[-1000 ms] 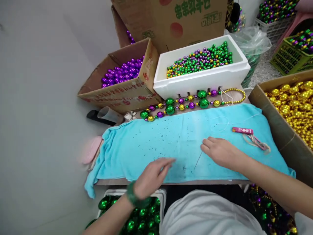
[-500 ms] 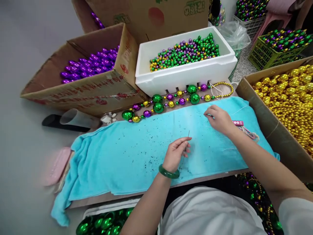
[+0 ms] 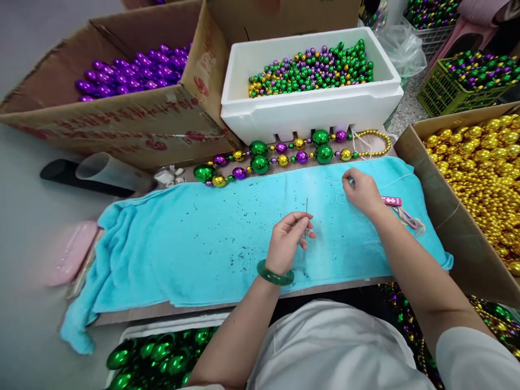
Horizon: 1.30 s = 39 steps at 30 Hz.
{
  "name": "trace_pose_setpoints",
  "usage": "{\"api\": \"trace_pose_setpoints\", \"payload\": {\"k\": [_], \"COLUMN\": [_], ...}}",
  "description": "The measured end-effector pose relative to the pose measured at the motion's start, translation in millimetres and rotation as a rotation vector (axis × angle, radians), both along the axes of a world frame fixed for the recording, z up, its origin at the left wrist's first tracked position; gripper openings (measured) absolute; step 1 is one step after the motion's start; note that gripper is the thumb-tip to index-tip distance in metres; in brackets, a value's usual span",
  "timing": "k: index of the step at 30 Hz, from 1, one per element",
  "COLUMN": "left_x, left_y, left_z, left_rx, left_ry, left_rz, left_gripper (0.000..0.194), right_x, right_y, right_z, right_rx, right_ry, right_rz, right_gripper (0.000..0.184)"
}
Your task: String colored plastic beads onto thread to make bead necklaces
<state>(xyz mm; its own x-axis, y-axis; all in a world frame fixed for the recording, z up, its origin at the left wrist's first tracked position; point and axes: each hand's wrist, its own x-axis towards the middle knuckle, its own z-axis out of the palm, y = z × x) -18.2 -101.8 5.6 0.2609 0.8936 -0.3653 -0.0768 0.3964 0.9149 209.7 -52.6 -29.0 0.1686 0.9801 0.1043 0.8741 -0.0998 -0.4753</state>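
Needle (image 3: 307, 205), partly hidden, pinched in left hand (image 3: 287, 241), right hand (image 3: 361, 189) near faint thread (image 3: 337, 199), grip unclear

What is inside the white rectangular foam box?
Small, round, shiny green, purple and gold beads lie heaped inside the white foam box. Only the heap's surface shows; whatever lies beneath is covered.

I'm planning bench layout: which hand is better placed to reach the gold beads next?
Probably the right hand: it's nearer the gold beads, while the left hand holds a thin needle. Whether the right is empty is unclear.
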Motion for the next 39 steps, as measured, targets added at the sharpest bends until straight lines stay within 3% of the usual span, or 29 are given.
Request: {"api": "trace_pose_setpoints", "payload": {"k": [6, 11, 14, 19, 22, 28, 39], "left_x": [4.7, 3.7, 4.8, 10.1, 13.8, 16.4, 14.1], "left_y": [-5.4, -7.1, -6.7, -5.7, -6.9, -13.3, -22.7], "left_z": [4.3, 2.0, 1.9, 3.2, 2.6, 1.2, -2.2], "left_rx": [0.009, -0.004, -0.014, 0.001, 0.021, 0.04, 0.129], "left_ry": [-0.006, 0.003, 0.008, 0.013, 0.021, 0.028, 0.066], "left_rz": [-0.038, -0.027, -0.019, -0.02, -0.023, -0.018, 0.051], "left_gripper": [0.028, 0.029, 0.03, 0.029, 0.03, 0.032, 0.031], "right_x": [2.0, 8.8, 9.3, -19.5, -47.4, -76.4, -104.1], "right_y": [8.2, 21.5, 19.0, -19.0, -46.7, -68.6, -81.1], "right_z": [-9.4, -16.4, -7.1, 35.9, 54.6, 52.3, 57.1], "right_rx": [-0.098, -0.171, -0.081, -0.028, -0.011, 0.062, 0.154], "right_ry": [-0.171, -0.122, 0.062, 0.862, 1.098, 1.164, 1.243], "right_rz": [0.106, 0.074, 0.004, -0.051, -0.093, -0.22, -0.208], "right_gripper": [0.026, 0.023, 0.018, 0.01, 0.015, 0.018, 0.012]}}
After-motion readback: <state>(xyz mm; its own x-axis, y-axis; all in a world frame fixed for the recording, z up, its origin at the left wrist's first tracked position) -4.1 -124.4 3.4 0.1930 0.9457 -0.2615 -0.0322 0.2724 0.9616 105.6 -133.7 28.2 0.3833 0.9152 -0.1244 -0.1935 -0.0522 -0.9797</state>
